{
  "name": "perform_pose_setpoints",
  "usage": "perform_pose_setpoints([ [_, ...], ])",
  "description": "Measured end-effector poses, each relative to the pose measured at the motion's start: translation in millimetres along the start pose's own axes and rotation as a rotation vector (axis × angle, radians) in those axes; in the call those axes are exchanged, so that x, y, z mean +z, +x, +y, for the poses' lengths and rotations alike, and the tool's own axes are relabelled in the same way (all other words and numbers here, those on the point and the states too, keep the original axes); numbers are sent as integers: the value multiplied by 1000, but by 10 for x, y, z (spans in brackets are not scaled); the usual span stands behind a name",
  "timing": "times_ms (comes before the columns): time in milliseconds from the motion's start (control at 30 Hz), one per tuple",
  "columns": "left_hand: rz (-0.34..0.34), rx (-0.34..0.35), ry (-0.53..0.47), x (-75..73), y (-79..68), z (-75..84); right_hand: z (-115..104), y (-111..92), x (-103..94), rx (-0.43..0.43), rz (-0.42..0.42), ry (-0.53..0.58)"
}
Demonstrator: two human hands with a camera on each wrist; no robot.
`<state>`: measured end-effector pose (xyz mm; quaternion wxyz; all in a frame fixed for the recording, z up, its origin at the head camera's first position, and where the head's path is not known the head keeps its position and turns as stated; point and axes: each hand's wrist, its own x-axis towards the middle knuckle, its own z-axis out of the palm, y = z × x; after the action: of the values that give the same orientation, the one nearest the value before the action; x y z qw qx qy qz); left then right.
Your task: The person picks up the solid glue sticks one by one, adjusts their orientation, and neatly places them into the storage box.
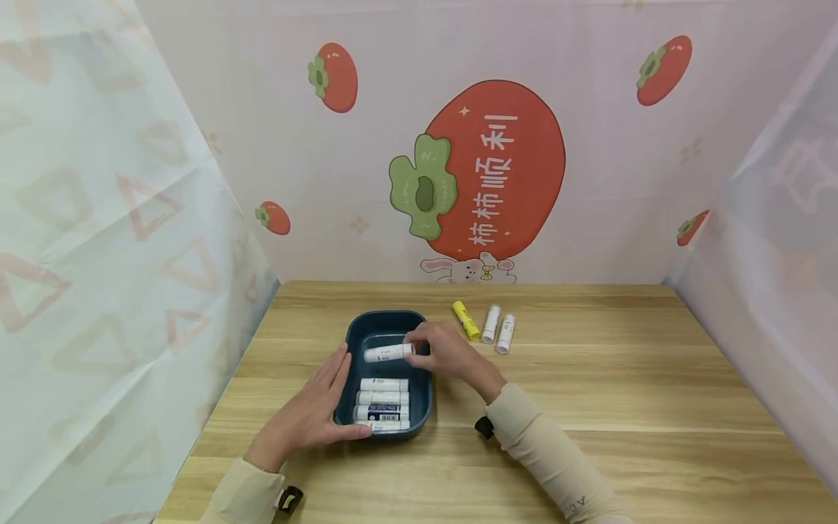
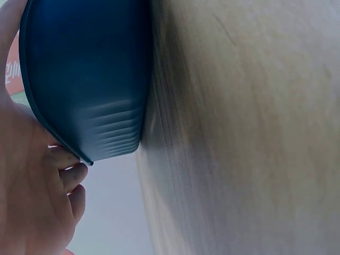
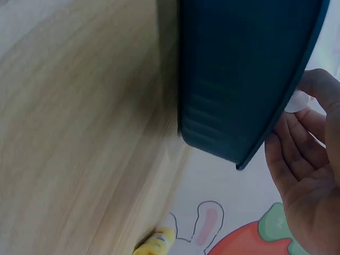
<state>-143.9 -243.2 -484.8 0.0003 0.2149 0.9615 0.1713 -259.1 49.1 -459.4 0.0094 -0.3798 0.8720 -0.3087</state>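
Observation:
In the head view, a dark blue plastic box (image 1: 424,407) holds several white glue sticks (image 1: 384,385) side by side near its front end. My right hand (image 1: 448,353) reaches over the right rim and pinches another white glue stick (image 1: 386,353) by its right end, above the back part of the box. The right wrist view shows the round end of this stick (image 3: 297,102) between thumb and fingers. My left hand (image 1: 314,404) rests on the left rim with long, straight fingers, its thumb lying across the front corner. The left wrist view shows its fingertips (image 2: 74,178) at the rim.
Behind and right of the box lie a yellow glue stick (image 1: 465,320) and two white tubes (image 1: 491,324). The wooden table (image 1: 589,451) meets a printed backdrop (image 1: 602,240) at its back, and a cloth side wall (image 1: 118,291) stands to the left.

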Motion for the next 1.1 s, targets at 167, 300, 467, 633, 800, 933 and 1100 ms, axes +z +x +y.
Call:
perform_pose_setpoints([
  [167, 2, 5, -3, 3, -7, -6, -49, 42, 68, -17, -72, -67],
  [300, 8, 13, -3, 12, -15, -10, -55, 68, 115, -51, -103, -117],
  [467, 14, 22, -2, 21, -23, -14, -42, 94, 156, -82, -132, -129],
  [633, 14, 18, -2, 19, -13, -15, -56, 120, 160, -98, -162, -150],
  [800, 7, 11, -5, 16, -12, -17, -90, 145, 143, -90, -216, -183],
  [933, 7, 12, -6, 17, -14, -17, -111, 160, 125, -78, -262, -222],
  [1100, 13, 16, -15, 12, -16, -12, -155, 181, 96, -69, -323, -298],
])
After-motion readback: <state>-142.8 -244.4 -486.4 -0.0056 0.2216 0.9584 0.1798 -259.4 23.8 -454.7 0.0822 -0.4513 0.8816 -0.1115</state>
